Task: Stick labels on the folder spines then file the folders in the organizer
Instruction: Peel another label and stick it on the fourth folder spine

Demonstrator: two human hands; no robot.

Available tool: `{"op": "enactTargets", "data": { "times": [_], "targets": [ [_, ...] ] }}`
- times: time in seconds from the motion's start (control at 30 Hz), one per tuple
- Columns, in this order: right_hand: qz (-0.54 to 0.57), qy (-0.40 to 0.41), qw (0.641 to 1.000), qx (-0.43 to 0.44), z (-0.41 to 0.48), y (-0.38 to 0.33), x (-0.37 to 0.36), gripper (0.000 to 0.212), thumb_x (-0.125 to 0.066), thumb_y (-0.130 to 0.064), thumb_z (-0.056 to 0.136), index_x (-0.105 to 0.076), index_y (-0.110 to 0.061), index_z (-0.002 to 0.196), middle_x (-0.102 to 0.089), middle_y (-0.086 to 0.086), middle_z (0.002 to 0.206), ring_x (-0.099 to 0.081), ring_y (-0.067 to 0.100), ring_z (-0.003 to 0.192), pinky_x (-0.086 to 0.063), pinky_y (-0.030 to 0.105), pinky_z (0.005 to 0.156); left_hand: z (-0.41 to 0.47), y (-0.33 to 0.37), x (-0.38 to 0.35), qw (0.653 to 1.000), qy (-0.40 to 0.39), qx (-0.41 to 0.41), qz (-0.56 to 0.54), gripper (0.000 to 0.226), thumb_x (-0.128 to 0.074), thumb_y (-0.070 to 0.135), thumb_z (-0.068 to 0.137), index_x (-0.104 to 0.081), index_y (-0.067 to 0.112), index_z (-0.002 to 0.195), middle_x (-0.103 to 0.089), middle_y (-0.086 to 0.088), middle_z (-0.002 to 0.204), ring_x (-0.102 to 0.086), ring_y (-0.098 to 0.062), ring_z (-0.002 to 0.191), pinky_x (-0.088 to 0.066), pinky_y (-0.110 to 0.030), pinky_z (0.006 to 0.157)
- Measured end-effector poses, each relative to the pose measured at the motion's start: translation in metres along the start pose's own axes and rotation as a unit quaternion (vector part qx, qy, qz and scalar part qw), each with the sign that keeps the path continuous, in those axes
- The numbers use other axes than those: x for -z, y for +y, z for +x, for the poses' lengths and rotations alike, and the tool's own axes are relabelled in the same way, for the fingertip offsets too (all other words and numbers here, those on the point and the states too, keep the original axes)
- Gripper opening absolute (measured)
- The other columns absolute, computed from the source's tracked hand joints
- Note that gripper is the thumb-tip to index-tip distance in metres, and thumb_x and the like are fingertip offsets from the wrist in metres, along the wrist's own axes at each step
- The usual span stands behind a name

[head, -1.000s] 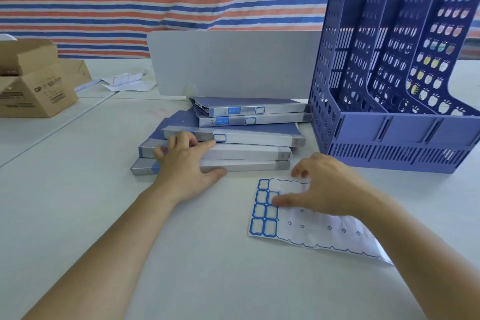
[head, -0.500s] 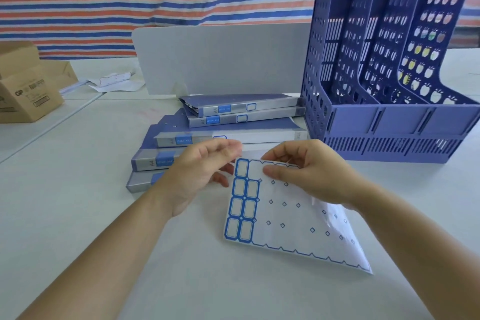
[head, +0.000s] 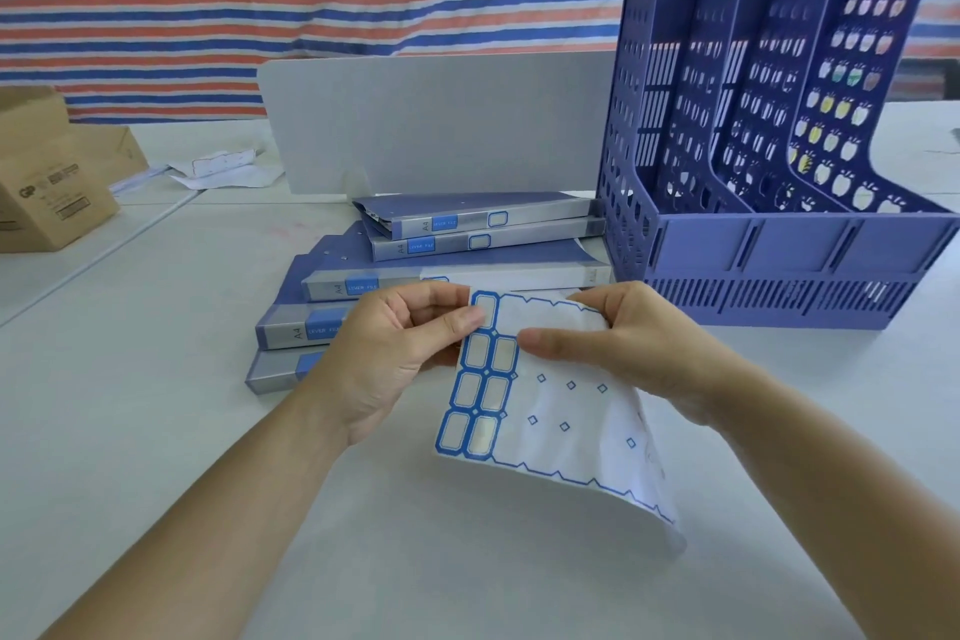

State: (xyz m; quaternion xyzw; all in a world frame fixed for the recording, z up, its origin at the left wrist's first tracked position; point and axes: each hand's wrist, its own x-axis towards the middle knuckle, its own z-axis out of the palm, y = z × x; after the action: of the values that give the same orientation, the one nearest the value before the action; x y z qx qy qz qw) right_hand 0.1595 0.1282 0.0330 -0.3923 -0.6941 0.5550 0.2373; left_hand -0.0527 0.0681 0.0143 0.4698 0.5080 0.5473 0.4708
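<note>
Bright even light, faint shadows, wide-angle edge bending, slight softness.

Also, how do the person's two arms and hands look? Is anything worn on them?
Both forearms are bare as far as the view shows, with no sleeves visible. The left hand and the right hand wear no gloves, and I see no rings, watch or bracelet. The fingernails look short and unpainted.

The label sheet [head: 550, 411] is thin, glossy paper. At 12 o'clock, the folders [head: 467, 244] have smooth, faintly shiny plastic covers. The organizer [head: 779, 244], at 2 o'clock, is matt perforated plastic. The box [head: 47, 192], at 10 o'clock, is rough cardboard.
</note>
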Motion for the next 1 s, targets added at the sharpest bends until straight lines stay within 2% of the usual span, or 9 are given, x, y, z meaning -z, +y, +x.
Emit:
{"op": "enactTargets", "data": {
  "times": [0.13, 0.3, 0.43, 0.5, 0.67, 0.8, 0.9, 0.97, 1.0],
  "targets": [
    [0.019, -0.004, 1.000, -0.011, 0.000, -0.001, 0.002, 0.028, -0.083, -0.028, 0.075, -0.078, -0.016, 0.099, -0.079, 0.007, 0.094, -0.076, 0.029, 0.088, -0.060, 0.049, 0.086, -0.004, 0.005, 0.000, 0.999, -0.044, 0.023, -0.002, 0.027, -0.071, 0.009, 0.077, -0.071, 0.005, 0.104, -0.075, -0.018, 0.103, -0.071, -0.025, 0.089, -0.059, -0.036, 0.084],
    [0.000, -0.028, 0.999, -0.024, -0.003, -0.002, 0.000, 0.024, -0.082, -0.027, 0.076, -0.079, -0.013, 0.095, -0.079, 0.010, 0.093, -0.075, 0.033, 0.090, -0.059, 0.051, 0.088, -0.006, 0.009, -0.004, 0.999, -0.001, 0.020, -0.035, 0.031, -0.072, 0.007, 0.072, -0.069, 0.010, 0.103, -0.077, -0.012, 0.094, -0.072, -0.019, 0.079, -0.061, -0.028, 0.073],
    [-0.034, -0.054, 0.997, -0.034, -0.005, -0.003, -0.003, 0.021, -0.080, -0.033, 0.078, -0.080, -0.016, 0.091, -0.079, 0.008, 0.090, -0.075, 0.034, 0.088, -0.059, 0.052, 0.087, -0.008, 0.010, -0.004, 0.998, 0.010, 0.028, -0.057, 0.035, -0.073, 0.008, 0.074, -0.067, 0.010, 0.108, -0.076, -0.015, 0.095, -0.074, -0.022, 0.078, -0.061, -0.030, 0.066],
    [-0.029, -0.045, 0.998, -0.025, -0.004, -0.003, -0.004, 0.020, -0.079, -0.034, 0.080, -0.080, -0.018, 0.092, -0.079, 0.008, 0.090, -0.076, 0.033, 0.088, -0.059, 0.052, 0.087, -0.009, 0.011, -0.005, 0.998, 0.014, 0.033, -0.049, 0.033, -0.073, 0.009, 0.074, -0.067, 0.010, 0.106, -0.076, -0.015, 0.097, -0.074, -0.023, 0.079, -0.062, -0.031, 0.068],
    [-0.018, -0.008, 1.000, 0.016, -0.004, -0.003, -0.008, 0.015, -0.077, -0.030, 0.083, -0.079, -0.018, 0.092, -0.079, 0.005, 0.088, -0.076, 0.027, 0.084, -0.061, 0.046, 0.084, -0.008, 0.011, -0.006, 0.999, 0.015, 0.039, -0.030, 0.031, -0.074, 0.013, 0.071, -0.069, 0.012, 0.101, -0.077, -0.012, 0.096, -0.074, -0.023, 0.082, -0.060, -0.035, 0.077],
    [0.013, 0.037, 0.998, 0.049, -0.001, 0.000, -0.009, 0.015, -0.075, -0.028, 0.086, -0.079, -0.017, 0.094, -0.079, 0.004, 0.090, -0.075, 0.023, 0.085, -0.059, 0.045, 0.088, -0.009, 0.011, -0.008, 0.998, 0.016, 0.038, -0.042, 0.024, -0.072, 0.008, 0.075, -0.071, 0.012, 0.098, -0.077, -0.012, 0.095, -0.075, -0.022, 0.081, -0.062, -0.029, 0.069],
    [0.031, 0.071, 0.996, 0.053, 0.002, 0.002, -0.009, 0.012, -0.076, -0.024, 0.085, -0.079, -0.015, 0.091, -0.079, 0.004, 0.089, -0.073, 0.020, 0.081, -0.059, 0.044, 0.086, -0.010, 0.010, -0.008, 0.999, 0.003, 0.030, -0.023, 0.024, -0.070, 0.009, 0.076, -0.074, 0.014, 0.099, -0.077, -0.009, 0.096, -0.074, -0.020, 0.085, -0.060, -0.028, 0.072],
    [0.039, 0.067, 0.996, 0.047, 0.003, 0.003, -0.007, 0.011, -0.076, -0.023, 0.085, -0.078, -0.014, 0.090, -0.079, 0.001, 0.086, -0.070, 0.018, 0.076, -0.060, 0.038, 0.078, -0.010, 0.011, -0.006, 1.000, -0.006, 0.026, -0.013, 0.027, -0.069, 0.008, 0.076, -0.074, 0.014, 0.102, -0.077, -0.008, 0.098, -0.074, -0.020, 0.089, -0.060, -0.029, 0.076],
    [0.033, 0.058, 0.997, 0.045, 0.003, 0.002, -0.007, 0.009, -0.075, -0.023, 0.086, -0.077, -0.014, 0.089, -0.077, -0.003, 0.079, -0.065, 0.011, 0.070, -0.055, 0.028, 0.070, -0.010, 0.011, -0.005, 1.000, -0.009, 0.026, -0.008, 0.028, -0.069, 0.007, 0.076, -0.074, 0.013, 0.104, -0.077, -0.009, 0.099, -0.074, -0.021, 0.090, -0.060, -0.030, 0.077]
  ]
}}
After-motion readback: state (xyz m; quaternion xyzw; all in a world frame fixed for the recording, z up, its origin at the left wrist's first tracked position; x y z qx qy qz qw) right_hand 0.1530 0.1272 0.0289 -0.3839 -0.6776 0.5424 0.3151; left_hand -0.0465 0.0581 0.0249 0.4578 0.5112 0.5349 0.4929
